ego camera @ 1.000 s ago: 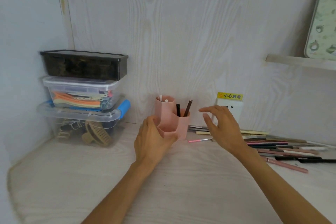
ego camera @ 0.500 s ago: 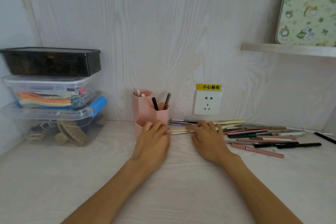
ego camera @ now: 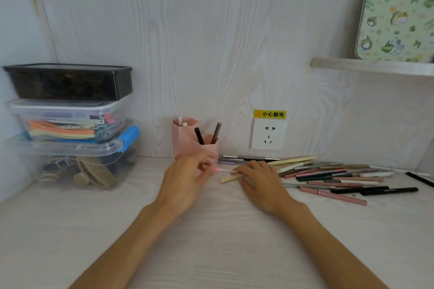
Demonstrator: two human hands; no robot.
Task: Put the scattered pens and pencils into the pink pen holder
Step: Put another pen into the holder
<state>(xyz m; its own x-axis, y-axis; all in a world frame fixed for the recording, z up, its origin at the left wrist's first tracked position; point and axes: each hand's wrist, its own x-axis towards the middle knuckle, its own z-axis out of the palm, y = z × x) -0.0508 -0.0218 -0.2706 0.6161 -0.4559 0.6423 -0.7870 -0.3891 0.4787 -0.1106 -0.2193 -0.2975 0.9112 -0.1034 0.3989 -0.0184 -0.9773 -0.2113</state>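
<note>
The pink pen holder (ego camera: pixel 184 141) stands against the back wall with two dark pens in its front cup and white tips in the taller one. My left hand (ego camera: pixel 185 180) is blurred just in front of it, fingers pinched on the pink end of a thin white pen (ego camera: pixel 224 171). My right hand (ego camera: pixel 260 182) lies palm down to the right. Its fingertips touch that pen's other end and curl over a cream pencil (ego camera: pixel 229 179). Several scattered pens and pencils (ego camera: pixel 333 178) lie on the desk further right.
Three stacked plastic storage boxes (ego camera: pixel 70 129) fill the left corner. A wall socket (ego camera: pixel 269 134) with a yellow warning label sits behind the pens. A shelf (ego camera: pixel 375 68) with a patterned board juts out at the upper right. The pale wooden desk (ego camera: pixel 211 241) spreads below my arms.
The view swung right. My left hand left the holder's side and closed on the thin pen's pink end. My right hand came down onto the pens, and a cream pencil now pokes out from under it.
</note>
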